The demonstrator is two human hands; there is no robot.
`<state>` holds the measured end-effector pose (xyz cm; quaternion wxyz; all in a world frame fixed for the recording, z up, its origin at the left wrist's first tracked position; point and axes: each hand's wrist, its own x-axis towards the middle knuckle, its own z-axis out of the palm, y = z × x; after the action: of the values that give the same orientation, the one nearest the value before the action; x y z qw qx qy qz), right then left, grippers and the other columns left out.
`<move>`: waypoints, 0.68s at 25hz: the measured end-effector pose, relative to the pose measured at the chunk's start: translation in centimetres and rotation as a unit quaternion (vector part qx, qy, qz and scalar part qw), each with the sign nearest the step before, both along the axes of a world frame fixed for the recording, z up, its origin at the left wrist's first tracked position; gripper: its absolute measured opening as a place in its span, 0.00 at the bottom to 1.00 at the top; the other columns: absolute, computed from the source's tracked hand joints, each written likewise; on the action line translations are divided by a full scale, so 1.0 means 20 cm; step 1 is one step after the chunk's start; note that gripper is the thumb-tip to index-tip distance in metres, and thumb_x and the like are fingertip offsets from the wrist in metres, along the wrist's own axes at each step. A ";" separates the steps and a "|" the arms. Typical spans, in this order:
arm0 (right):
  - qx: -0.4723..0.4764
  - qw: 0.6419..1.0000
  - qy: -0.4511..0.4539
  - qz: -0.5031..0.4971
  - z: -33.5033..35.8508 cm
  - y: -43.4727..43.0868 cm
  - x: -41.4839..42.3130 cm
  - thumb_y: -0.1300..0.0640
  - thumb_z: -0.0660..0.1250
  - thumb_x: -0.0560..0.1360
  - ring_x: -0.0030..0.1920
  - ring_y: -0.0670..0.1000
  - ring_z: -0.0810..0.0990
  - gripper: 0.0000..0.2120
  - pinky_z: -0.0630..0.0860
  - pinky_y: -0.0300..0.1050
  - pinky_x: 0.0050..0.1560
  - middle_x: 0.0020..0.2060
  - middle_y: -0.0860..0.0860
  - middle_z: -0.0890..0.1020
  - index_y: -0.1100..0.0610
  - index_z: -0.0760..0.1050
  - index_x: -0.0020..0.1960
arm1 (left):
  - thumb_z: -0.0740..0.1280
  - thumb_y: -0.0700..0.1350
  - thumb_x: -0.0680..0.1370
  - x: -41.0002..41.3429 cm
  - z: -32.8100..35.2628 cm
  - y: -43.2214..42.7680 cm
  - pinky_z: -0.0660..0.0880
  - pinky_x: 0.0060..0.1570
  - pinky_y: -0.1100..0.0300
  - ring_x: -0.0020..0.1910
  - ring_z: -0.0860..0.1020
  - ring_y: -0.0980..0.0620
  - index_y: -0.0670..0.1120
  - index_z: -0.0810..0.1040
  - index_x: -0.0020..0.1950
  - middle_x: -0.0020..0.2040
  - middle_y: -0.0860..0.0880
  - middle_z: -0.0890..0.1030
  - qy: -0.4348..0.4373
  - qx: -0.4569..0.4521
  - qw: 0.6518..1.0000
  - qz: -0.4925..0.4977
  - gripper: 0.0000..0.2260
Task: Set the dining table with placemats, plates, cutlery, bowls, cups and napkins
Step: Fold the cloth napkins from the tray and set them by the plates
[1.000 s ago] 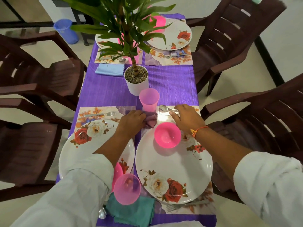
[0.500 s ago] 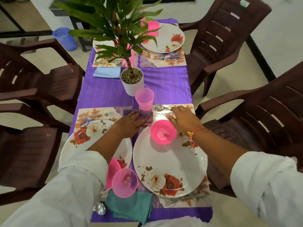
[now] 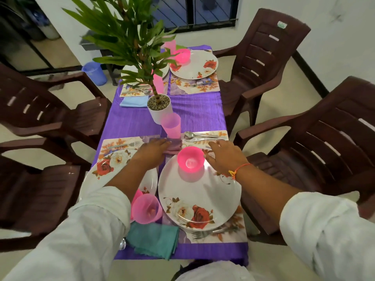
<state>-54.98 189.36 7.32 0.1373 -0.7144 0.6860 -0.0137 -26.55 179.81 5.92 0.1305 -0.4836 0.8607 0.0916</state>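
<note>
Mauve cloth napkin (image 3: pixel 175 146), folded, just left of the pink bowl (image 3: pixel 190 160) and slightly beyond it. Pressed under left hand (image 3: pixel 153 151), fingers straight and flat, nothing gripped. Right hand (image 3: pixel 225 157) just right of the bowl, fingers loosely extended, holding nothing; contact with placemat (image 3: pixel 222 134) unclear. Beneath the bowl: floral plate (image 3: pixel 203 191). Beyond the bowl: pale pink cup (image 3: pixel 171 126), spoon (image 3: pixel 189 134), table knife (image 3: pixel 203 139); farther beyond, potted plant (image 3: pixel 157 110). Nearer than the bowl, leftward: teal napkin (image 3: pixel 154 238).

The left sleeve (image 3: pixel 85 230) hides most of a spoon (image 3: pixel 122 243), and plant leaves (image 3: pixel 129 37) cover much of the far plate (image 3: pixel 165 71).
</note>
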 end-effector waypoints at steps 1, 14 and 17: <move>-0.001 1.000 0.003 0.000 0.02 0.04 -0.02 0.33 0.53 0.79 0.66 0.59 0.74 0.30 0.76 0.57 0.62 0.69 0.54 0.74 0.48 0.65 0.75 | 0.62 0.43 0.81 -0.03 0.05 0.04 0.67 0.71 0.41 0.78 0.61 0.42 0.49 0.62 0.80 0.80 0.47 0.63 0.008 -0.013 1.000 0.001 0.27; -0.021 1.000 0.015 -0.007 0.14 0.96 -0.71 0.25 0.49 0.75 0.79 0.62 0.57 0.42 0.60 0.61 0.75 0.79 0.59 0.59 0.47 0.53 0.81 | 0.54 0.70 0.78 -0.98 0.27 1.13 0.56 0.74 0.35 0.81 0.50 0.38 0.52 0.51 0.82 0.83 0.47 0.52 -0.002 -0.101 0.993 0.053 0.38; -0.006 1.000 0.012 -0.018 0.12 1.13 -0.88 0.26 0.50 0.76 0.79 0.62 0.55 0.41 0.57 0.64 0.76 0.80 0.59 0.57 0.47 0.52 0.82 | 0.53 0.70 0.79 -1.19 0.21 1.34 0.54 0.75 0.34 0.81 0.46 0.39 0.51 0.47 0.83 0.83 0.47 0.47 0.003 -0.069 0.994 0.086 0.38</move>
<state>-72.67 211.90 9.77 0.1244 -0.7026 0.7005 -0.0120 -50.43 206.68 10.15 0.0863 -0.5634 0.8205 0.0444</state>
